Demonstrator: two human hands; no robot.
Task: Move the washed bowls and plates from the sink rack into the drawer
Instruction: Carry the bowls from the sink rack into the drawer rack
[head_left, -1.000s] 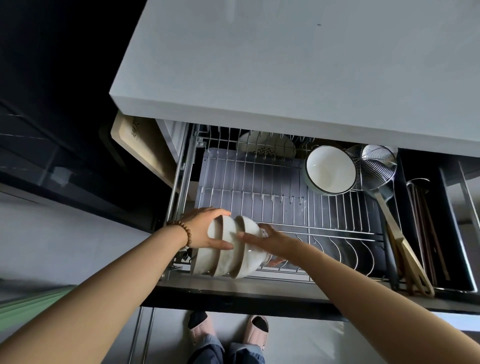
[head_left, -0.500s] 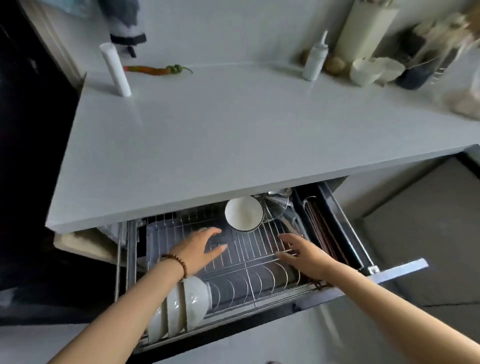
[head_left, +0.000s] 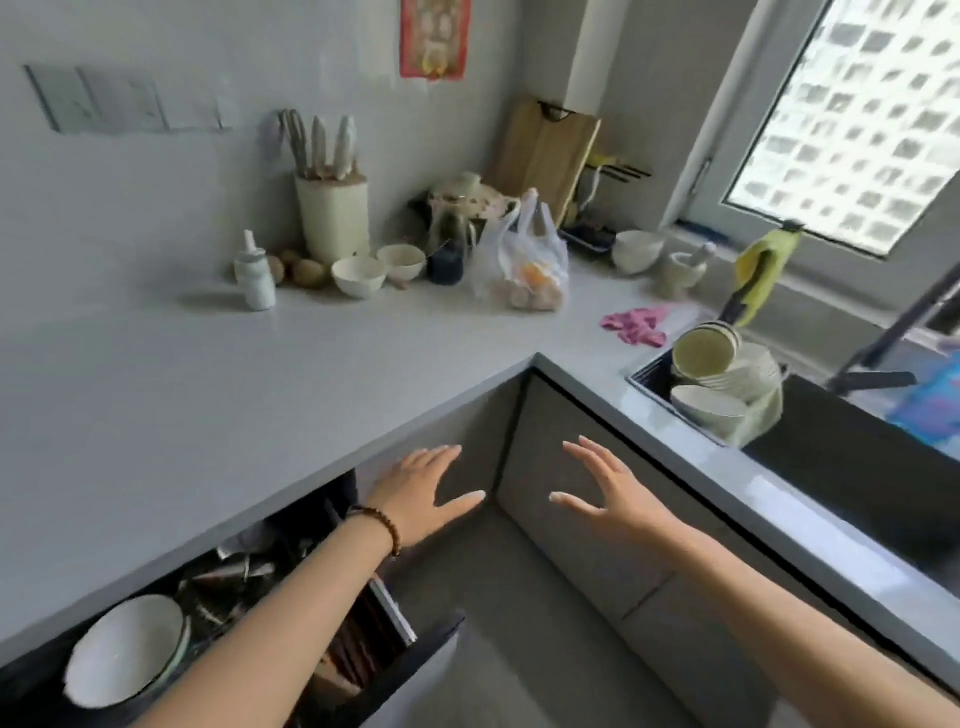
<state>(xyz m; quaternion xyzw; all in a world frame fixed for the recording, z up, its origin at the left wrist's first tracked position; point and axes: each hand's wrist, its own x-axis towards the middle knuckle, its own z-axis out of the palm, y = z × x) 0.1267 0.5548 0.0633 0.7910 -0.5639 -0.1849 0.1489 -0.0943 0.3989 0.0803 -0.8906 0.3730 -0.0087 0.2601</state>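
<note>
Below the counter (head_left: 249, 395) edge, at the inside corner of the cabinets, I see both hands held out, holding nothing. My left hand (head_left: 422, 498) is flat with its fingers straight and the thumb spread wide, a beaded bracelet (head_left: 383, 526) at the wrist; whether the fingertips touch the cabinet face I cannot tell. My right hand (head_left: 615, 496) is spread too, fingers apart and slightly bent, in front of the grey cabinet door (head_left: 582, 561) under the sink side.

The drawer (head_left: 427, 657) stands open at lower left, under my left forearm. One white bowl (head_left: 124, 649) leans on its side there, with dark utensils (head_left: 228, 577) just beside it.

The rest of the washed ware sits well apart from both hands — in the sink rack (head_left: 766, 415) at the right. A nested stack of bowls (head_left: 705, 349) lies on its side, openings toward me, leaning on a pile of plates (head_left: 753, 370), and another bowl (head_left: 707, 409) rests below them. The dark sink (head_left: 857, 452) runs on to the right.

On the counter behind lie pink gloves (head_left: 636, 325), a plastic bag (head_left: 524, 265) and a knife block (head_left: 332, 218).
</note>
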